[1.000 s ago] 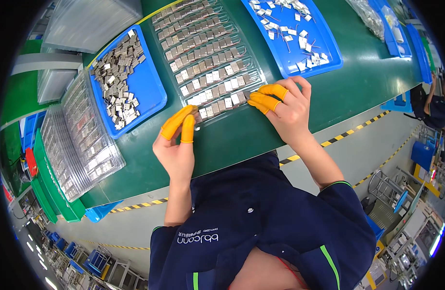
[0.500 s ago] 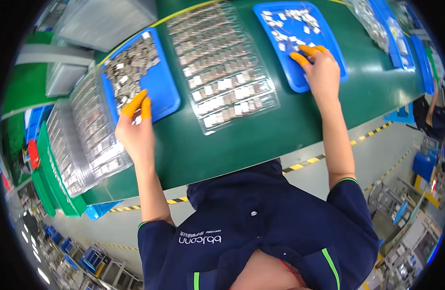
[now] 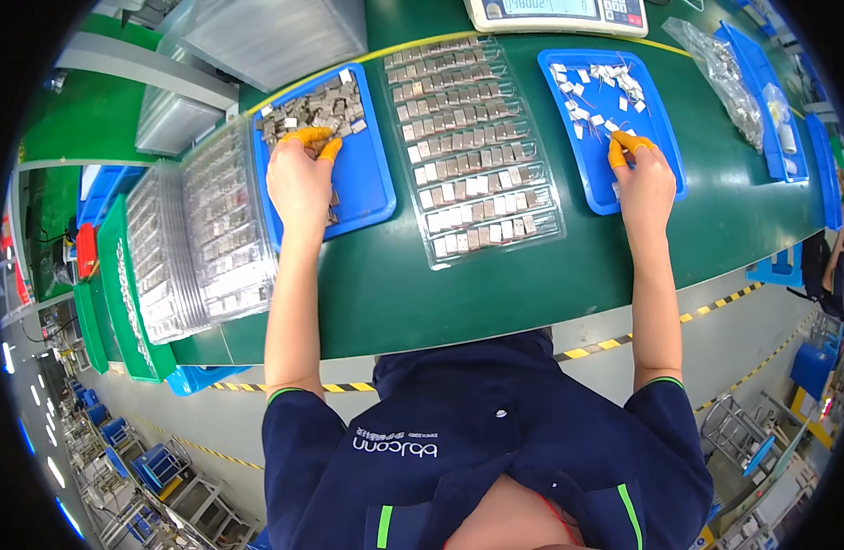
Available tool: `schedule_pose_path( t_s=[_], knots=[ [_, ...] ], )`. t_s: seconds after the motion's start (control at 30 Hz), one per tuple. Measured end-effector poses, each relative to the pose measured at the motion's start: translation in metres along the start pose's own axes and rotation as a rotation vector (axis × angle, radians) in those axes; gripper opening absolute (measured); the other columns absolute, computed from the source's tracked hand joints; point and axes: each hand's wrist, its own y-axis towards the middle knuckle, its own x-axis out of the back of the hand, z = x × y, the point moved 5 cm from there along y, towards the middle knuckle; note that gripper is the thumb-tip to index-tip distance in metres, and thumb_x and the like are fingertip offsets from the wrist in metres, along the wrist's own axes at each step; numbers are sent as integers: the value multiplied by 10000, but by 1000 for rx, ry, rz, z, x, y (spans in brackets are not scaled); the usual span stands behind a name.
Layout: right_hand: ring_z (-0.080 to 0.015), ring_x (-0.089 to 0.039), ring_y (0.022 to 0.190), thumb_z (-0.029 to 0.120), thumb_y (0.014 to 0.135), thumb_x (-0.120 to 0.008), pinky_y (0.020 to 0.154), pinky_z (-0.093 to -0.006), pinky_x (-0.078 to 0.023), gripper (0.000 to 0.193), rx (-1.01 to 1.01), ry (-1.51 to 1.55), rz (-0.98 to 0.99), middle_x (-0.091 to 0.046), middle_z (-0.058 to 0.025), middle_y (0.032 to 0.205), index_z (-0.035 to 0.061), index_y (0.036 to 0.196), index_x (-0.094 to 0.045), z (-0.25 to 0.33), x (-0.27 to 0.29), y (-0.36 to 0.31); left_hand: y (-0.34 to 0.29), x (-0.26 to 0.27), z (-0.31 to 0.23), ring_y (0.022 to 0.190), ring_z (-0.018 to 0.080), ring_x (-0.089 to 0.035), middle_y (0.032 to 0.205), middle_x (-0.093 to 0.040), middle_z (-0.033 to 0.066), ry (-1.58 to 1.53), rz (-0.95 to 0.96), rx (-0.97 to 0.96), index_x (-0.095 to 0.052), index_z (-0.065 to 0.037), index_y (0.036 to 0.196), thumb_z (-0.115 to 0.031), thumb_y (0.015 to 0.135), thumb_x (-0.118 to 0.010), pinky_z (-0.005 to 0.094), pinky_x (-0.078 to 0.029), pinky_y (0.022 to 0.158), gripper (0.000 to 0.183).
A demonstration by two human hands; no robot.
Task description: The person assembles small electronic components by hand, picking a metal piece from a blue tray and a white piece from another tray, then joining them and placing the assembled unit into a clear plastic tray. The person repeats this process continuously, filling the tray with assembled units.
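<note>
On our desk [image 3: 440, 316], a compartmented tray [image 3: 549, 199] lies between a left bin [image 3: 362, 183] and a right bin [image 3: 590, 172]; stacked trays [image 3: 206, 234] sit farther left, and a scale [image 3: 568, 26] stands behind the right bin.

Bright, white light covers the desk [image 3: 477, 307] between the left grip [image 3: 298, 183] and the right grip [image 3: 649, 188]; shadows look soft. Left of the left grip, stacked clear trays [image 3: 191, 275] throw hard white glare; milder shine marks the plastic tray [image 3: 547, 206] between the 2 grips. Lamps [image 3: 55, 471] glow far off, lower left of the left grip. Well away from both grips, straight edges bend and corners fall black.
</note>
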Motion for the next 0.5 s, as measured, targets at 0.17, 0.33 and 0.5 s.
schedule_pose_path(
  t_s=[0.17,0.33,0.5],
  knots=[
    [-295,-604,690,90,740,-680,616,-378,-481,155,15,27,-10,-621,-149,790,14,872,-654,5,-5,-1,3,-11,22,756,319,-591,796,-605,166,-54,0,16,-642,12,853,-135,711,-712,406,-465,685,216],
    [-290,-605,703,73,759,-667,628,-381,-481,179,-14,109,26,-621,-159,825,19,929,-659,3,-7,-1,1,-12,21,786,341,-586,828,-601,189,54,-32,-53,-638,48,816,-105,727,-680,415,-465,714,182],
    [-312,-603,687,87,788,-645,630,-386,-475,182,-26,98,34,-619,-181,835,12,953,-660,3,-8,2,-7,-6,16,879,330,-547,899,-593,190,155,-27,-227,-650,31,858,-137,719,-698,401,-449,770,223]
  ],
)
